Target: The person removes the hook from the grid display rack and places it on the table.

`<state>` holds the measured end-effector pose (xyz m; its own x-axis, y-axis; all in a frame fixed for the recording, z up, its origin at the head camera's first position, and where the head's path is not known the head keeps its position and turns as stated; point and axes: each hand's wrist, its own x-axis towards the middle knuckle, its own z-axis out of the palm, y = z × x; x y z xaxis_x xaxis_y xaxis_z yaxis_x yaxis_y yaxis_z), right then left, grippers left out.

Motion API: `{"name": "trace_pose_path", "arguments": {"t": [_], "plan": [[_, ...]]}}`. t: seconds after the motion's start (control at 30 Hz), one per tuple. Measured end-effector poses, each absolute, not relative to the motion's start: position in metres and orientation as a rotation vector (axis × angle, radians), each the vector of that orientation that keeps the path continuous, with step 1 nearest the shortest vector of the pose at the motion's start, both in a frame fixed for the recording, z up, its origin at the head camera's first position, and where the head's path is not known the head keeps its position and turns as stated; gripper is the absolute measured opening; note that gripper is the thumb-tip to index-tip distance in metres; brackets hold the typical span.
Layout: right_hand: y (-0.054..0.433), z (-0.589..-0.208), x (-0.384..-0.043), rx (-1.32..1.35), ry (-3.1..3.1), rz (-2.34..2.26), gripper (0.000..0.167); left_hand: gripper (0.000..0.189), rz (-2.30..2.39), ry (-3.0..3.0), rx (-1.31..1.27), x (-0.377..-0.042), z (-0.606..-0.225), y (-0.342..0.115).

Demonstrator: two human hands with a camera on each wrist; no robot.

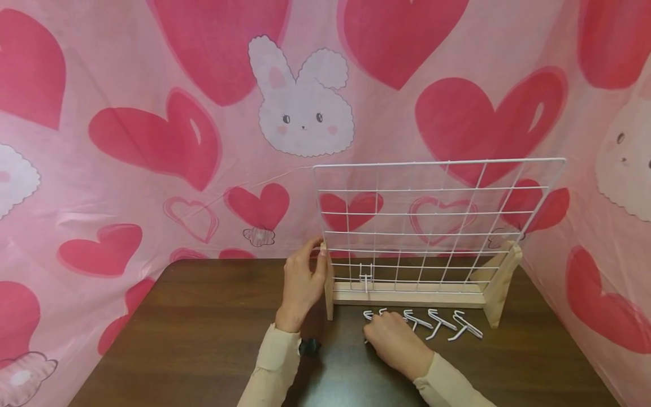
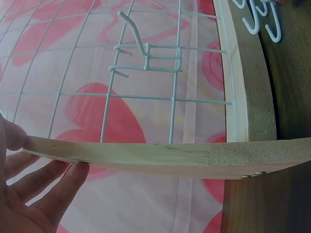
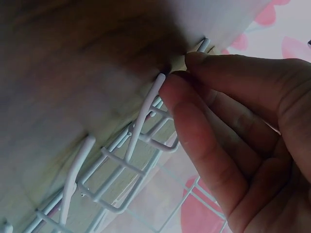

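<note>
My left hand (image 1: 302,285) holds the left wooden side post (image 2: 146,155) of a stand, thumb on one face and fingertips on the other. The stand bears a white wire grid panel (image 1: 432,213). One white wire hook (image 2: 131,30) hangs low on the panel near that post. Several loose white hooks (image 1: 465,326) lie in a row on the table before the stand. Over the left end of this row is my right hand (image 1: 399,342). Its thumb and forefinger (image 3: 189,114) come close together beside a hook (image 3: 144,109); I cannot tell whether they pinch one.
The brown wooden table (image 1: 203,316) reaches back to a pink curtain (image 1: 386,124) with hearts and rabbits. A wooden crossbar (image 1: 407,297) joins the posts at the bottom, and the right post (image 1: 500,288) stands at the far end. A small black object (image 1: 310,346) is by the left sleeve.
</note>
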<state>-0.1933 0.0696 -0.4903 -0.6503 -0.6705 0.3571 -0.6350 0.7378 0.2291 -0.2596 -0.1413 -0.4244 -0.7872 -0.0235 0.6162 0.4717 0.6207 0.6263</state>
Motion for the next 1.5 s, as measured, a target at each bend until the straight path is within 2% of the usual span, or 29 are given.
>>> {"name": "trace_pose_path", "arguments": {"t": [0.23,0.53,0.73,0.97,1.17,1.5], "plan": [[0.070,-0.488,-0.195,1.036,-2.544,-0.056,0.024,0.029,-1.106,-2.258,-0.344,-0.258,-0.423,-0.142],[0.079,-0.476,-0.208,1.156,-2.448,0.266,0.029,0.028,-1.114,-2.255,-0.343,-0.258,-0.423,-0.142],[0.085,-0.470,-0.212,1.123,-2.365,0.312,0.024,0.028,-1.134,-2.252,-0.348,-0.258,-0.424,-0.142],[0.089,-0.467,-0.217,1.065,-2.292,0.348,0.028,0.028,-1.115,-2.245,-0.354,-0.259,-0.424,-0.142],[0.094,-0.464,-0.219,1.039,-2.268,0.391,0.017,0.028,-1.098,-2.235,-0.368,-0.258,-0.423,-0.142],[0.099,-0.462,-0.221,1.022,-2.243,0.403,0.020,0.028,-1.099,-2.241,-0.363,-0.258,-0.423,-0.142]]}}
